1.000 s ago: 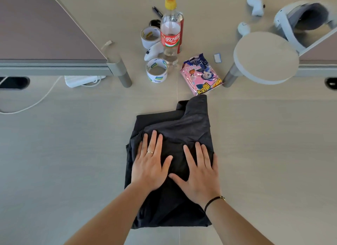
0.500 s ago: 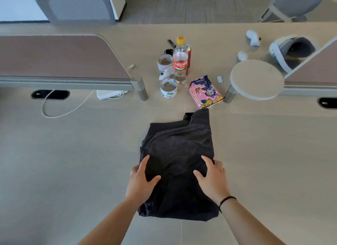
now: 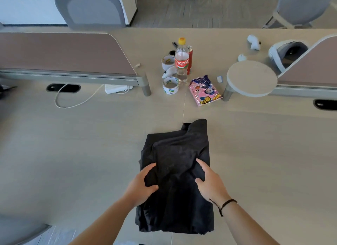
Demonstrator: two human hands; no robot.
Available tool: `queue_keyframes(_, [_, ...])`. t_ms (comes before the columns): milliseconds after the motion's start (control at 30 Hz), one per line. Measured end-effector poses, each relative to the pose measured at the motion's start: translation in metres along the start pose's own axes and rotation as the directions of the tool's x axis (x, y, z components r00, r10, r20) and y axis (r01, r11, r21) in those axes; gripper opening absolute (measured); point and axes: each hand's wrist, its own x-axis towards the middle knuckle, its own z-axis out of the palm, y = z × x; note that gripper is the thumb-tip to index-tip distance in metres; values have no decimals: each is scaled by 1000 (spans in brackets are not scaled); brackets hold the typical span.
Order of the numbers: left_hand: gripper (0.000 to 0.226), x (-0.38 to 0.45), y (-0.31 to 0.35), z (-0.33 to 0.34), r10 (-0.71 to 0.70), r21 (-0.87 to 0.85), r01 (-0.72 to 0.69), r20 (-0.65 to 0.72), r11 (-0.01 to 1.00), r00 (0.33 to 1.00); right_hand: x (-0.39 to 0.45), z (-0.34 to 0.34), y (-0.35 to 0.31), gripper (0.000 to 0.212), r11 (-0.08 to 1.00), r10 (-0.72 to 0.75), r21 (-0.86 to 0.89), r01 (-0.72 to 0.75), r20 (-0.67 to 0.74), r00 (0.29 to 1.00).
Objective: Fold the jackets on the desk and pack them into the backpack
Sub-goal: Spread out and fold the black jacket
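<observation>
Nearest the camera we find a black jacket (image 3: 175, 180), folded into a rough rectangle, lying flat on the desk (image 3: 73, 153) at its near edge. We observe the left hand (image 3: 141, 185) clasping the jacket's left edge, thumb on top and fingers curled round the side. The right hand (image 3: 211, 182) grips the right edge likewise, thumb pressed onto the fabric; a dark cord sits at that wrist. The two hands are apart, one at each side of the bundle. A narrow flap of the jacket projects from its far right corner. Beyond the jacket, well apart, we note a pink snack packet (image 3: 205, 90), a roll of tape (image 3: 170, 85) and a clear bottle (image 3: 181, 61) with a red label and yellow cap. A round side shelf (image 3: 252, 77) stands to the right. Farther back lies a white headset (image 3: 286, 53).
</observation>
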Motion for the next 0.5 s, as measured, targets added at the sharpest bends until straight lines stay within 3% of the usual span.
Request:
queue_keyframes(167, [82, -43, 14, 27, 9, 38, -10, 19, 999, 1000, -29, -6, 9, 72, 999, -32, 12, 32, 1, 999])
queue_keyframes(500, [79, -159, 13, 50, -44, -139, 11, -233, 990, 971, -90, 2, 3, 69, 931, -352, -62, 361, 118, 928])
